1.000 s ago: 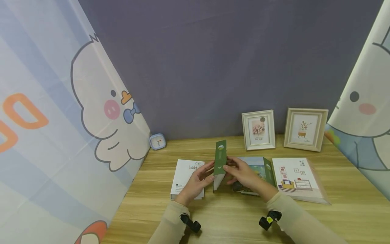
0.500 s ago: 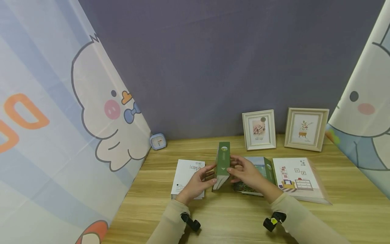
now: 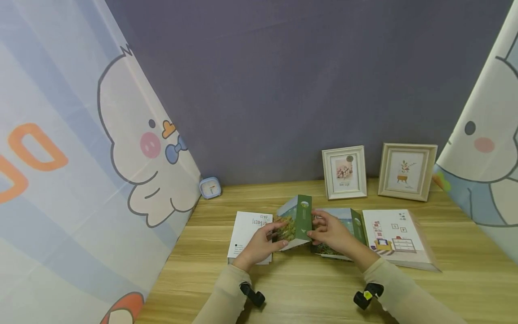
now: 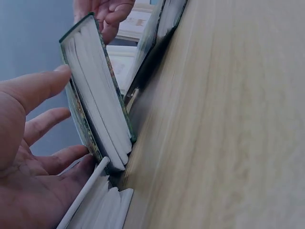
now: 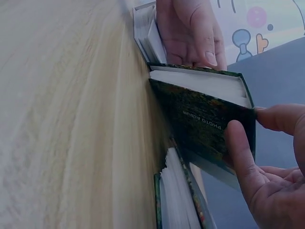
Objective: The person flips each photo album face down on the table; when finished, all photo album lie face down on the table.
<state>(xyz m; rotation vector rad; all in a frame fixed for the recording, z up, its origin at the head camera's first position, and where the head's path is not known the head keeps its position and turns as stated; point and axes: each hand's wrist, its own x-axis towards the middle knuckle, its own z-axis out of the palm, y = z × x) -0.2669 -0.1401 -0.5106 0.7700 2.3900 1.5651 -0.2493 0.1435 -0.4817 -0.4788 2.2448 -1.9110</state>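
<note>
A thick green photo album (image 3: 304, 218) leans tilted to the left, its spine toward the upper right and its landscape cover facing up. My left hand (image 3: 259, 247) lies along that cover with extended fingers (image 4: 47, 121). My right hand (image 3: 333, 231) pinches the spine side, thumb at the spine's near corner and a finger (image 5: 238, 145) on the back cover. White page edges show in both wrist views. The album's lower edge is down close by the white book (image 3: 247, 234) at left, which my left hand partly covers.
A second green album (image 3: 358, 229) lies right of the held one, partly behind my right hand. Beside it is a thick white book (image 3: 394, 238) with a furniture drawing. Two picture frames (image 3: 345, 173) and a small blue clock (image 3: 210, 187) stand at the back of the wooden table (image 3: 299, 292).
The held album has gone from nearly upright to leaning left, its spine swinging right and its landscape cover coming into view. My right hand has shifted slightly right; the left hand stays about in place.
</note>
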